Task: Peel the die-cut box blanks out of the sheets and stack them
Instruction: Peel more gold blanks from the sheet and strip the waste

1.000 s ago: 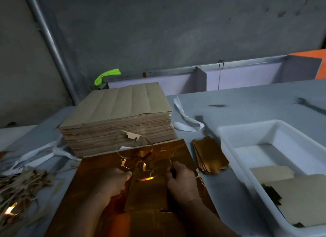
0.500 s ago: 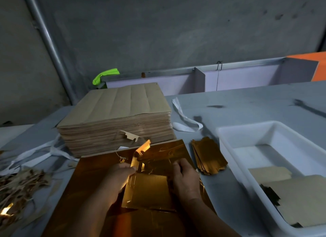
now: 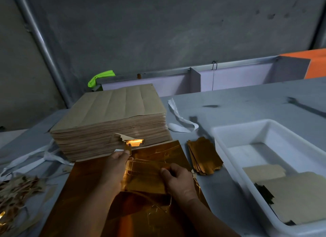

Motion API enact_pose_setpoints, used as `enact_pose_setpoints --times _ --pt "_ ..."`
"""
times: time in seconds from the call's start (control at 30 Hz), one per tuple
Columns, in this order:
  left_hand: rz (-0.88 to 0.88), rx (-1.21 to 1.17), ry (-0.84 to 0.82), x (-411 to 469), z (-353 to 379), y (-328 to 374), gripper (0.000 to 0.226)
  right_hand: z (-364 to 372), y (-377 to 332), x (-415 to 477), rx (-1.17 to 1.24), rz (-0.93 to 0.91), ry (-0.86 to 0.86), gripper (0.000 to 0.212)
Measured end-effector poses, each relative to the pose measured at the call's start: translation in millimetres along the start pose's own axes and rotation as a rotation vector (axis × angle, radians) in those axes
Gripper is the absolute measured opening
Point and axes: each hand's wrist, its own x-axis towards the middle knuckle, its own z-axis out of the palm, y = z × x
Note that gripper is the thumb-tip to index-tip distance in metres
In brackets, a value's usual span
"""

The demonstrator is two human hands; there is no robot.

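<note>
While above sheet, blank between hands.

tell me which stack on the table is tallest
The brown sheet stack behind the gold sheet; it towers over the thin stack of gold blanks beside the white tray.

1. Our left hand is at centre frame with its back towards us; its fingertips point away from us and pinch the upper left corner of the gold blank.
2. Our right hand is just to the right and slightly lower, knuckles up; its thumb lies across the blank's right edge; its other fingers curl under, mostly hidden.
3. Both bare forearms come up from the bottom edge and converge; the hands do not touch; the blank spans the gap between them.
</note>
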Motion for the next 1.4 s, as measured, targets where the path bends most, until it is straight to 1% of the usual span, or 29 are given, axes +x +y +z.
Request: enact_pose_setpoints --times 0.1,0.17,0.23,0.3,0.43,0.53,0.7,0.83,1.03,1.17,1.27,1.4 --pt "-0.062 -0.036 -0.035 1 2 -7 0.036 -1 1 1 0.057 0.010 0.057 0.021" --pt "-0.084 -0.034 -0.061 -1 3 -13 0.038 0 2 1 0.053 0.012 0.061 0.020" --pt "-0.040 0.019 -0.063 -2 5 -21 0.036 0 2 2 0.045 0.012 0.074 0.022" --pt "0.036 0.108 -0.016 -2 6 -30 0.036 -1 2 2 0.061 0.015 0.084 0.025" --pt "0.138 0.209 0.058 -4 11 -42 0.046 0 5 3 0.084 0.019 0.081 0.031" --pt "0.163 0.270 0.112 -2 14 -47 0.049 1 6 4 0.088 0.018 0.089 0.034" --pt "0.170 0.304 0.133 2 15 -54 0.048 0 5 3 0.072 0.007 0.091 0.034" --pt "0.192 0.290 0.142 2 16 -56 0.037 1 4 2 0.060 -0.001 0.096 0.036" --pt "0.191 0.279 0.151 5 16 -58 0.035 0 4 3 0.061 0.009 0.108 0.037" --pt "0.141 0.153 0.167 8 13 -56 0.032 -2 7 5 0.180 0.022 0.149 0.034" --pt "0.164 0.202 0.147 6 13 -57 0.032 -1 10 6 0.212 0.017 0.168 0.032" --pt "0.214 0.253 0.167 2 14 -57 0.036 -2 11 7 0.306 0.022 0.204 0.023"
